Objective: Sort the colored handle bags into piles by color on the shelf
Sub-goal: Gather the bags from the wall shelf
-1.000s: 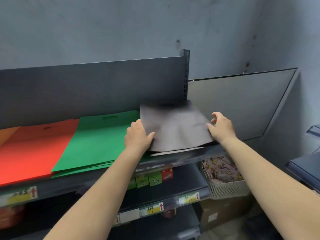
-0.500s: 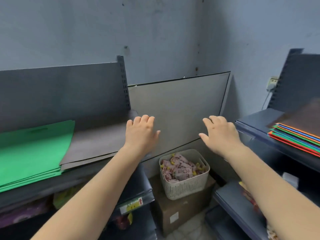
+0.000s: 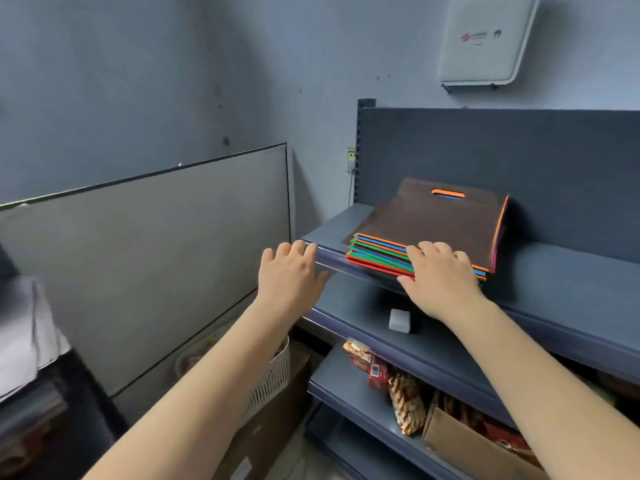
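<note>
A mixed stack of handle bags (image 3: 440, 220) lies on the right-hand blue shelf (image 3: 568, 271), a brown bag on top and orange, blue, green and red edges showing below. My right hand (image 3: 441, 275) rests on the stack's front edge, fingers spread over the layered edges; whether they pinch a bag is hidden. My left hand (image 3: 289, 271) hovers with relaxed, straight fingers at the shelf's left front corner and holds nothing. The sorted piles on the left shelf are out of view.
A grey board (image 3: 156, 258) leans against the wall on the left. Below it stand a white basket (image 3: 273, 375) and a cardboard box (image 3: 270, 434). Lower shelves hold a small white box (image 3: 400, 320) and snack packs (image 3: 401, 396). A white wall unit (image 3: 485, 39) hangs above.
I laid the brown bag on the left shelf, let go, and turned right. Both hands have moved to the mixed stack on the right shelf.
</note>
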Available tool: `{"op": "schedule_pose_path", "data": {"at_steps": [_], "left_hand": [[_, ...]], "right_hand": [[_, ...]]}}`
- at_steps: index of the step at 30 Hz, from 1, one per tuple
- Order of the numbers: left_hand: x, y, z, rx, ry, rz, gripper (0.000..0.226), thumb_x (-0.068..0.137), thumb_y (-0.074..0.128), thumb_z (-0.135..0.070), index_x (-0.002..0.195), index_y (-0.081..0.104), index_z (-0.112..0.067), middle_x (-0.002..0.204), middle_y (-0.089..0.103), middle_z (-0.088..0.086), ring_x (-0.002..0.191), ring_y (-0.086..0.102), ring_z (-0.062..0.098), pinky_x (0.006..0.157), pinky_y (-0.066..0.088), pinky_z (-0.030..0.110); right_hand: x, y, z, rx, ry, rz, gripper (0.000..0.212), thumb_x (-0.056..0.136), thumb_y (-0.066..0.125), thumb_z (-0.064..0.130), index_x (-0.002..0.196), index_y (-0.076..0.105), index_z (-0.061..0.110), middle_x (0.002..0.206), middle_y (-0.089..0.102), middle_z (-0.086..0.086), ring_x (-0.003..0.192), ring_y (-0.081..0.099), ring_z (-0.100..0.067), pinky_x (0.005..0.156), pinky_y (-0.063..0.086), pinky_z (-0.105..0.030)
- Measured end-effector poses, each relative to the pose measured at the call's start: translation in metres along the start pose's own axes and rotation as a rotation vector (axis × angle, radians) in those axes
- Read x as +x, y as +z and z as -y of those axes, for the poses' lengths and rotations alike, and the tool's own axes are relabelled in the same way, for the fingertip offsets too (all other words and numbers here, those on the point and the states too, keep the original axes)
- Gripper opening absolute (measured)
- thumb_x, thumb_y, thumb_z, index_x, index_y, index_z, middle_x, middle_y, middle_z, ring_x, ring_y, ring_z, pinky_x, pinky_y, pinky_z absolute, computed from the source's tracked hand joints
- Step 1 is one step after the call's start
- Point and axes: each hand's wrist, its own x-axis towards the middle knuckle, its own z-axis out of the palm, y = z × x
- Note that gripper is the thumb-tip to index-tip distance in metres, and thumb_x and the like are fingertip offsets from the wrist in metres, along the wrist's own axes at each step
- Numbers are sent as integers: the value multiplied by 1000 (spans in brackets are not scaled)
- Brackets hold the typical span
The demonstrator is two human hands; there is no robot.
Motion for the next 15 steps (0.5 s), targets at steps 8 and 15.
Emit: {"op": "schedule_pose_path", "data": {"at_steps": [8,15], "left_hand": [[84,45,-63,-107,188,69,42,96,38,-47,128,44,-20,129,51,-2,119,46,24,91,33,34],[154,93,-96,-225,303,167,46,97,30,-52,123,50,-21,132,50,-4,127,41,20,105,29,35]], "right_hand": [[19,30,-72,25,222,95,48,98,36,48,135,39,19,133,49,-2,123,44,-24,98,38,-37],[53,56,-109,164,480,169,49,99,34,47,133,45,12,130,50,-9,120,48,-27,95,42,-39]]}}
